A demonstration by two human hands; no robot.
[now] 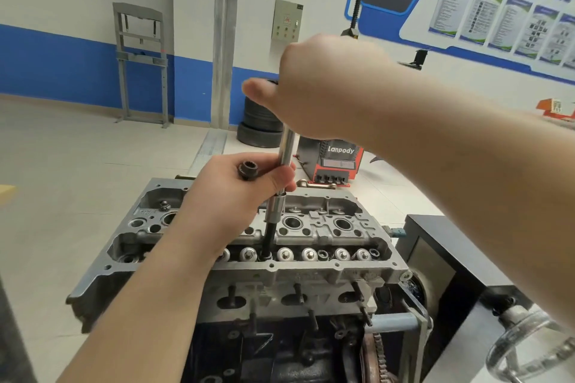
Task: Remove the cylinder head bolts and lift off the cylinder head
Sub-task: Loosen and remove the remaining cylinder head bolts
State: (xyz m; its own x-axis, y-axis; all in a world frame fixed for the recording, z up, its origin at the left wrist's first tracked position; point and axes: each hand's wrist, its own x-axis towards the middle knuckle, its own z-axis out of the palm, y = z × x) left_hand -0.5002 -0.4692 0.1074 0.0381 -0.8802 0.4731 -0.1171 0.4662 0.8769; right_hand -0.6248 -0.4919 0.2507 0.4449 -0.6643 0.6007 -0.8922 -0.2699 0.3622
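Standing at the near edge of the view, the timing chain (378,351) and dark block of an engine on a stand are seen beneath the cylinder head (311,270), which is still seated on the block, its studs pointing toward the camera; the lift-off is judged not yet begun; along the head's near row, valve springs (284,253) are shown with splined bolt heads recessed between them, at least two (323,255) apparently still in place toward the right; a black bit on a chrome extension bar (287,149) is held upright in one such recess; the bar is steadied by the left hand (245,183), its fingers curled round the shaft, while a removed head bolt (249,170) is kept in the same hand, so part of the bolt work is judged done; the tool's top is gripped by the right hand (323,87), fingers wrapped round a handle that is hidden; beyond, stacked tyres (261,124) and a red tyre machine (336,165) are visible before a blue-banded wall.
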